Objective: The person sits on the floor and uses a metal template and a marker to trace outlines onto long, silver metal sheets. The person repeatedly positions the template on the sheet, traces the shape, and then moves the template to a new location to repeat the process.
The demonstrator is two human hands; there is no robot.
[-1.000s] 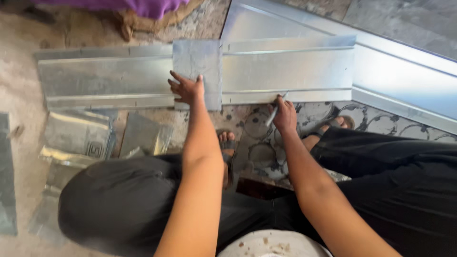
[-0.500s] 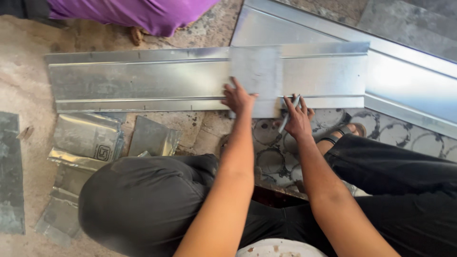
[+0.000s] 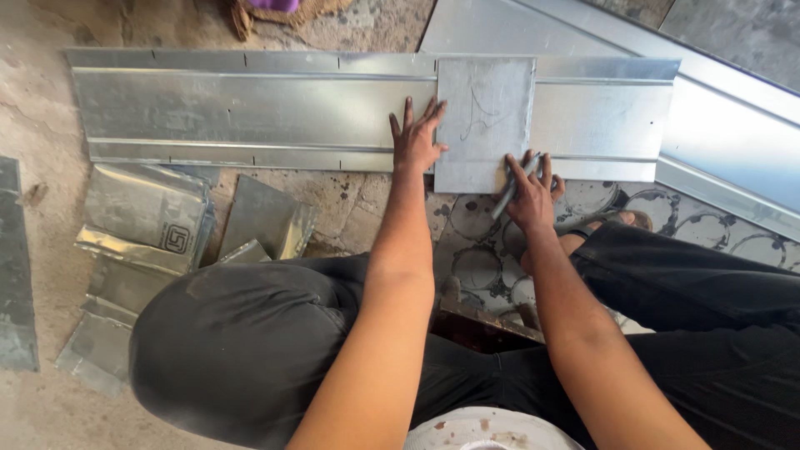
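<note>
Our left hand [image 3: 417, 142] presses flat on the long metal sheet [image 3: 250, 108] beside the square plate [image 3: 485, 117]; our right hand [image 3: 532, 193], at the plate's near edge, grips a marking tool [image 3: 505, 197].

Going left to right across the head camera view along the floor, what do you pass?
Dark metal strip at the left edge → pile of bent sheet-metal offcuts → left hand → square metal plate → right hand holding a grey marking tool → slanted metal sheet.
</note>
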